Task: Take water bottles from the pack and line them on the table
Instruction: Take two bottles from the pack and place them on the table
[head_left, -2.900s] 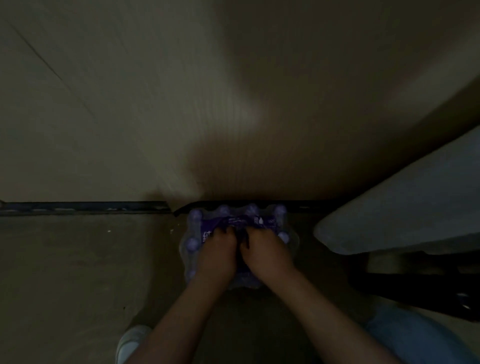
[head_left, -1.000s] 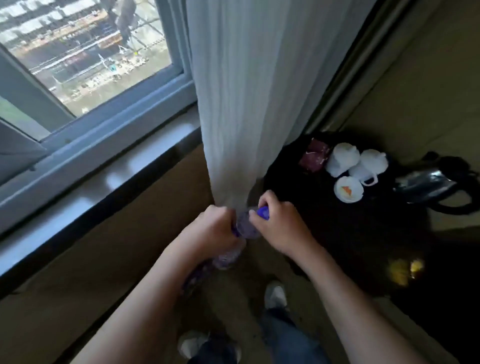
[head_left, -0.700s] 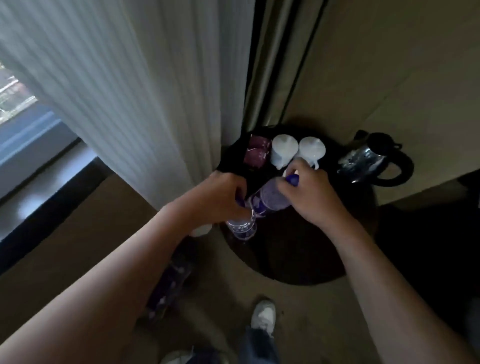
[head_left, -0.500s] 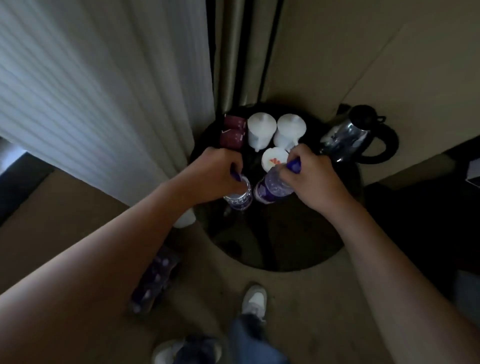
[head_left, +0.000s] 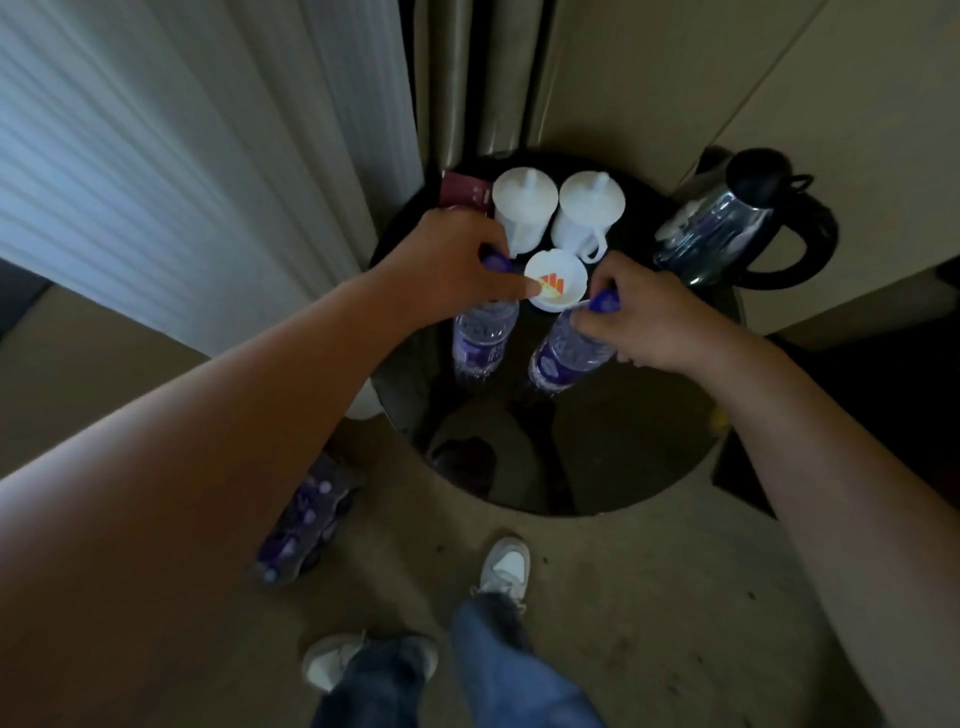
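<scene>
Two clear water bottles with purple labels and purple caps stand side by side on a round black glossy table (head_left: 597, 457). My left hand (head_left: 452, 265) grips the top of the left bottle (head_left: 480, 343). My right hand (head_left: 644, 317) grips the neck of the right bottle (head_left: 563, 358), which leans slightly. The shrink-wrapped pack (head_left: 306, 519) of remaining bottles lies on the carpet, left of the table and partly behind my left forearm.
At the back of the table stand two upturned white mugs (head_left: 558, 210), a small white dish (head_left: 556, 280) with orange packets, maroon sachets (head_left: 465, 192) and a steel kettle (head_left: 737, 223). Curtains (head_left: 208, 156) hang at left. My shoes (head_left: 504, 566) are below the table edge.
I carried two bottles up from the pack on the floor, turned to the table, and lowered them apart from each other onto the black tabletop.
</scene>
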